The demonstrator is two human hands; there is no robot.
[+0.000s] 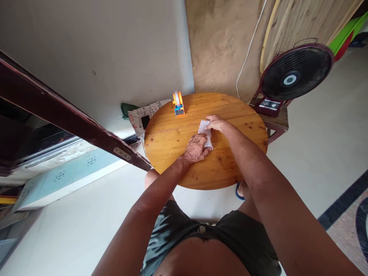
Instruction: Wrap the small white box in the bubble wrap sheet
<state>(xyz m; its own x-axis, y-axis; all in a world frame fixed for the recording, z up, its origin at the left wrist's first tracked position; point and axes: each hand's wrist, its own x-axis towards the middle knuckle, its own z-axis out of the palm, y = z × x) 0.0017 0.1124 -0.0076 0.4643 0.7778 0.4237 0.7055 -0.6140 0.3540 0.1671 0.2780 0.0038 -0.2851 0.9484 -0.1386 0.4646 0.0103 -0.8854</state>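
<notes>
Bare belly [195, 258] and dark shorts [172, 226] come nearest the camera, below a round wooden counter [169, 147]. Near the middle of that counter lies a pale, textured packet [202, 126], perhaps of bubble wrap. The left grip [196, 148] curves over its near part, though whether fingers and thumb close on it I cannot tell; the right grip [216, 123] pinches its far right edge. The step in hand looks like folding or smoothing the packet, and the next move seems to call for steady pressure from one hand while the other shifts along the edge. Leftward, toward the far rim, an orange-and-blue tape dispenser [178, 105] stands apart from both hands. Farther right, an electric fan [296, 73] sits on a wooden stool [278, 120].
</notes>
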